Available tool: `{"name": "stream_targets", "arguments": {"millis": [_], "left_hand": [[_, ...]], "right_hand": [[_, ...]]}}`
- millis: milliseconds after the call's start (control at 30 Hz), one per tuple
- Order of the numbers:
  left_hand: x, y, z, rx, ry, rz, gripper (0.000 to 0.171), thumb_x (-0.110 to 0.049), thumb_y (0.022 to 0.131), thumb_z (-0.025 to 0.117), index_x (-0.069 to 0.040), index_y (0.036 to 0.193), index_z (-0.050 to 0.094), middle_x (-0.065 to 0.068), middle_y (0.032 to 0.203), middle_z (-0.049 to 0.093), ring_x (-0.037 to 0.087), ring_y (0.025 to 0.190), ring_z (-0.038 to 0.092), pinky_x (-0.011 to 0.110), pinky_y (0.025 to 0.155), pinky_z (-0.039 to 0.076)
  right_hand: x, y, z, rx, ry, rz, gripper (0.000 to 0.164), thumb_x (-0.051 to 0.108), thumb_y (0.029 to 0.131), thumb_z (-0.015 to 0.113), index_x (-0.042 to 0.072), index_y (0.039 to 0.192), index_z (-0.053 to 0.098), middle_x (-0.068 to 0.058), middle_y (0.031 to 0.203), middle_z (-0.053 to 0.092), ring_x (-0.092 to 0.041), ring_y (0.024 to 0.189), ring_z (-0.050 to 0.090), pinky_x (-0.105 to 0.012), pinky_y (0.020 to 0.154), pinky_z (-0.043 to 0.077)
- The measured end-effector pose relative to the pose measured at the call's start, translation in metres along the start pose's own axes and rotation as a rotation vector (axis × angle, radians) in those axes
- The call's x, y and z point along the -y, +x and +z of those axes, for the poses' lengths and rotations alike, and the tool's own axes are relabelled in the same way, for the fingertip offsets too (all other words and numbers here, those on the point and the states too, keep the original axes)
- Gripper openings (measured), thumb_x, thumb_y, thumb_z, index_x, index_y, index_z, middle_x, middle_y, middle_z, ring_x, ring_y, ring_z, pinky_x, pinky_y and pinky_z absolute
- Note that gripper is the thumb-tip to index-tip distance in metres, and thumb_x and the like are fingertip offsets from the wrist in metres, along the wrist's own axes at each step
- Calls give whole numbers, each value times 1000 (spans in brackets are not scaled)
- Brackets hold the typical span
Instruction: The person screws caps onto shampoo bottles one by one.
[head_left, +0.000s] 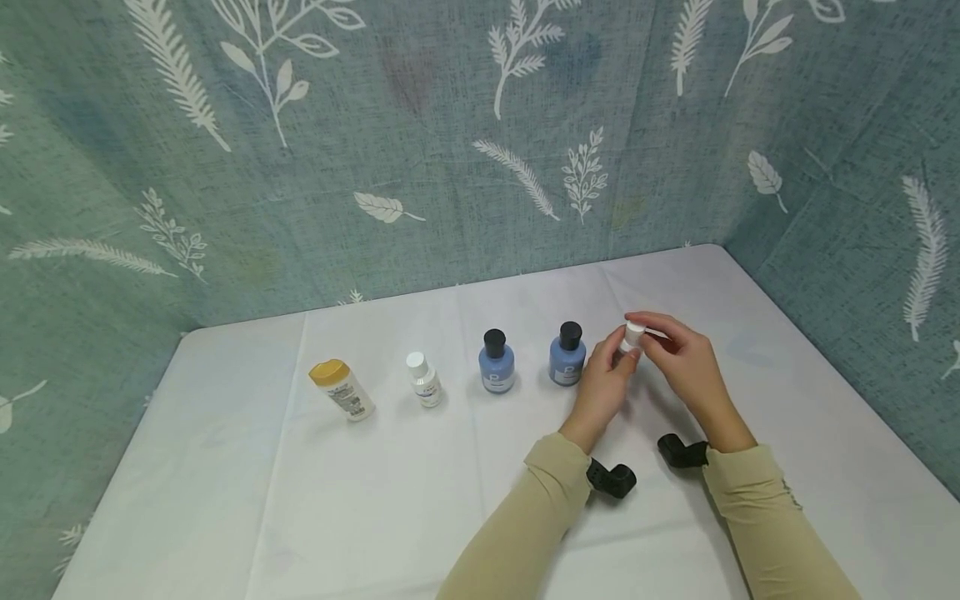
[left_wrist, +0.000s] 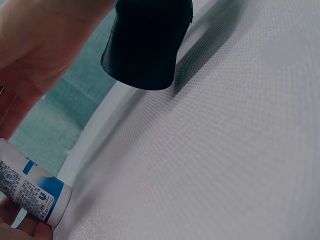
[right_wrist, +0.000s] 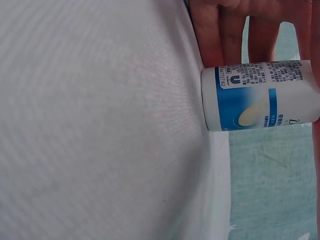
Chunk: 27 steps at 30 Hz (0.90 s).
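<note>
A small white bottle (right_wrist: 260, 97) with a blue label band and printed text is between both hands, its base at the white cloth; whether it touches is hard to tell. My left hand (head_left: 603, 383) grips the bottle's body from the left. From the right, the thumb and forefinger of my right hand (head_left: 688, 367) pinch its white cap (head_left: 634, 331). The left wrist view shows the lower part of the same bottle (left_wrist: 37, 187). Just left of my left hand stands a blue bottle (head_left: 567, 360) with a black cap.
Further left along the table (head_left: 375, 500) are another blue bottle (head_left: 497, 367), a small white bottle (head_left: 425, 383) and a white bottle with a yellow cap (head_left: 347, 394). Patterned green-blue fabric (head_left: 420, 150) hangs behind. Black devices (head_left: 613, 481) sit at both wrists.
</note>
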<state>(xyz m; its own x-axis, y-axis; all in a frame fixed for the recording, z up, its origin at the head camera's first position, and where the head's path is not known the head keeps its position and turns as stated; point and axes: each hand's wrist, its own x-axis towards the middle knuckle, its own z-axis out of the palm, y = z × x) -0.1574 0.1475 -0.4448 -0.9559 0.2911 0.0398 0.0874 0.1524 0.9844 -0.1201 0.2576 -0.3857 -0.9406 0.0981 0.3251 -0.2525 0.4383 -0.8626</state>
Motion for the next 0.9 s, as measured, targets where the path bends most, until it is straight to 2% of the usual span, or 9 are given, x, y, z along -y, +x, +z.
{"name": "stream_targets", "arguments": {"millis": [400,667,900], "left_hand": [[2,-1,0,10,-11,-18,39,-34,93,52,-35,132,48,-7,112,53,5,92,47,23,81,41],[2,-1,0,4,13,-4,39,-31,93,53,-34,131,49,-6,108,53,5,91,47,22,80,41],[1,0,0,-5,26,1,40,-31,93,53,-31,132,49,-3,116,55,5,96,49,23,86,40]], "right_hand": [[0,0,1,-36,-43,-4,27,5,89,58,0,116,60,-12,120,56,2,107,50,-9,87,41],[3,0,4,-51,-100,30,26,10,89,60,2,113,62,-9,120,55,-1,107,48,-9,85,41],[-3,0,-1,11,32,3,27,5,92,53,0,118,59,-15,124,56,-1,112,50,-9,88,40]]}}
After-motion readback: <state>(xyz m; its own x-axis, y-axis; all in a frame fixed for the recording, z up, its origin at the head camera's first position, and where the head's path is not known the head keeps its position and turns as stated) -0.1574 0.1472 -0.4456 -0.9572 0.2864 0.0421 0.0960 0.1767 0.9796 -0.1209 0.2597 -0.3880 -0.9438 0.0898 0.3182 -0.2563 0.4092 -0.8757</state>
